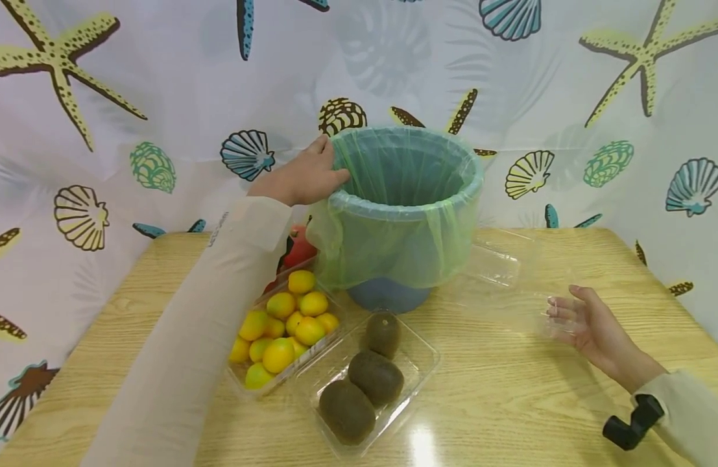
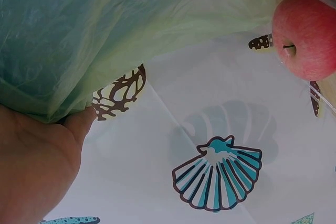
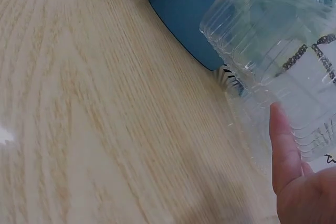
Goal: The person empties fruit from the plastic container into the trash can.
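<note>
Head: left hand point(image 1: 305, 175) gripping rim of blue bin point(image 1: 388, 296), green liner point(image 1: 394, 250) draping over it; yellow fruits point(image 1: 279, 355) and kiwis point(image 1: 375, 378) sitting in front; right hand point(image 1: 605, 340) hovering over table point(image 1: 510, 402). Left wrist: fingers mostly hiding under liner, apple point(image 2: 310, 35) lying well apart. Right wrist: thumb and fingers pinching clear container point(image 3: 268, 72), container tilting near bin.

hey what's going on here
A person's left hand grips the rim of a blue bin lined with a thin green bag. Their right hand holds clear plastic packaging off to the bin's right. In front of the bin, three kiwis sit in a clear tray, with yellow citrus fruits in another beside it. A red apple shows beyond the citrus.
</note>
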Action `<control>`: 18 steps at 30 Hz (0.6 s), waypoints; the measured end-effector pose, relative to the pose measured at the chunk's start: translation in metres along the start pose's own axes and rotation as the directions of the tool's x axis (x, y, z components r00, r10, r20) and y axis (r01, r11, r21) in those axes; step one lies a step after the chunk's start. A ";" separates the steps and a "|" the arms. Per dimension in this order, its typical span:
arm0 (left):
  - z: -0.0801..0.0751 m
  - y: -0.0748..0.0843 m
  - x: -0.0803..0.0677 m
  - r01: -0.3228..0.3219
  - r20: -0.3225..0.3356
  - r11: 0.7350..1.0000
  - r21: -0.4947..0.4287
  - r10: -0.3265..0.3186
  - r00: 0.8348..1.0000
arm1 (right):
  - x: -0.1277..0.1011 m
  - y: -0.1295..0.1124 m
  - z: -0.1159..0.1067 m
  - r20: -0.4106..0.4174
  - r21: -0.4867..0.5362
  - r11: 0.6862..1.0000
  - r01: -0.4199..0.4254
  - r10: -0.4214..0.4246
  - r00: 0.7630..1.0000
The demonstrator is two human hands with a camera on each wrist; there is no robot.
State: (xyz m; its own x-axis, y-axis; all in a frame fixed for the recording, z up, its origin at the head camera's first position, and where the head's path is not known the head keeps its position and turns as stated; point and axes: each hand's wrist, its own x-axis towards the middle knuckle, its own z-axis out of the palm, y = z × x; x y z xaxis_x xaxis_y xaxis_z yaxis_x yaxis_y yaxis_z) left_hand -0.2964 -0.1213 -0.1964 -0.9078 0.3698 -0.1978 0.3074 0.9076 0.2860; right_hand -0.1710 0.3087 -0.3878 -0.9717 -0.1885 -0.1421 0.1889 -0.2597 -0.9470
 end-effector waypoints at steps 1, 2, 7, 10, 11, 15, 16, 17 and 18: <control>0.000 0.000 0.000 0.001 0.001 1.000 -0.006 -0.001 1.000 | 0.000 0.002 0.001 0.000 -0.004 1.000 0.001 -0.001 1.000; 0.000 -0.001 0.000 0.002 0.002 1.000 -0.012 -0.002 1.000 | 0.000 0.003 0.002 0.000 -0.014 1.000 0.001 -0.001 1.000; 0.000 -0.001 0.000 0.004 -0.001 1.000 -0.024 -0.004 1.000 | 0.003 0.009 0.003 -0.010 -0.045 0.999 -0.016 0.015 1.000; 0.000 -0.001 0.000 0.002 -0.003 1.000 -0.020 -0.002 1.000 | 0.005 0.012 0.004 -0.023 -0.052 0.998 -0.036 0.035 0.999; 0.000 -0.001 0.000 0.002 -0.002 1.000 -0.021 -0.002 1.000 | 0.005 0.012 0.004 -0.023 -0.056 0.998 -0.041 0.040 0.999; 0.000 -0.001 0.001 0.001 -0.003 1.000 -0.014 -0.001 1.000 | 0.007 0.015 0.005 -0.007 -0.038 0.997 -0.064 0.064 0.998; 0.000 -0.001 0.001 0.000 -0.004 1.000 -0.013 0.000 1.000 | 0.008 0.015 0.005 -0.001 -0.034 0.997 -0.075 0.075 0.997; 0.000 -0.001 0.001 0.000 -0.004 1.000 -0.012 0.000 1.000 | 0.008 0.016 0.006 0.004 -0.034 0.996 -0.083 0.084 0.996; 0.000 -0.001 0.001 0.000 -0.005 1.000 -0.009 0.000 1.000 | 0.009 0.016 0.006 0.008 -0.029 0.995 -0.093 0.094 0.996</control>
State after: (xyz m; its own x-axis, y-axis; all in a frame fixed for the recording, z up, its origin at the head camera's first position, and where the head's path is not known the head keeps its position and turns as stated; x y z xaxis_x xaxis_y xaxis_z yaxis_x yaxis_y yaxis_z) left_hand -0.2978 -0.1222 -0.1971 -0.9090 0.3692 -0.1935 0.3052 0.9056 0.2945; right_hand -0.1754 0.2969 -0.4025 -0.9487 -0.2193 -0.2278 0.2744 -0.2132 -0.9377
